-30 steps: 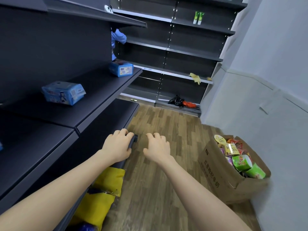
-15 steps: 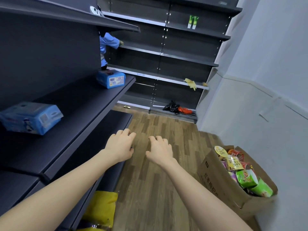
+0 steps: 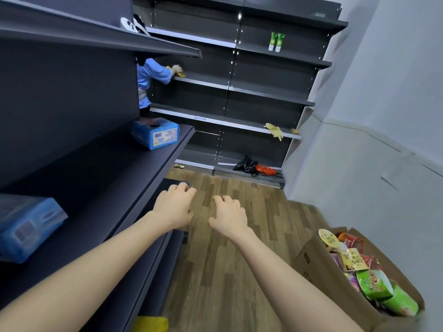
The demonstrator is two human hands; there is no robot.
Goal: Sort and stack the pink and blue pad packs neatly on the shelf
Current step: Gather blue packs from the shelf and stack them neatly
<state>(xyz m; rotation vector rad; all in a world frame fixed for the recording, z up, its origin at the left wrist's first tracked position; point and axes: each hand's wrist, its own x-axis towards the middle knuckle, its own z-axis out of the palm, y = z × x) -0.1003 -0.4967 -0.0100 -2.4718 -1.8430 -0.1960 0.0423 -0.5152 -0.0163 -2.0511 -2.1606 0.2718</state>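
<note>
Two blue pad packs lie on the dark shelf (image 3: 100,178) at my left. One blue pack (image 3: 26,226) is near me at the left edge of view. The other blue pack (image 3: 157,134) sits at the shelf's far end. No pink pack is in sight. My left hand (image 3: 173,207) hovers just past the shelf's front edge, fingers loosely curled, holding nothing. My right hand (image 3: 227,216) hangs beside it over the wooden floor, also loosely curled and holding nothing.
A cardboard box (image 3: 318,267) of snack packets stands on the floor at right. A yellow bag (image 3: 151,323) lies under the shelf. Another person in a blue sleeve (image 3: 153,73) works at the far shelving (image 3: 251,92), where a yellow glove (image 3: 274,130) lies.
The view has risen and moved forward along the shelf, so the near blue pack slid to the left edge. My left hand left the lower shelf's corner. Both hands stay loosely curled.
</note>
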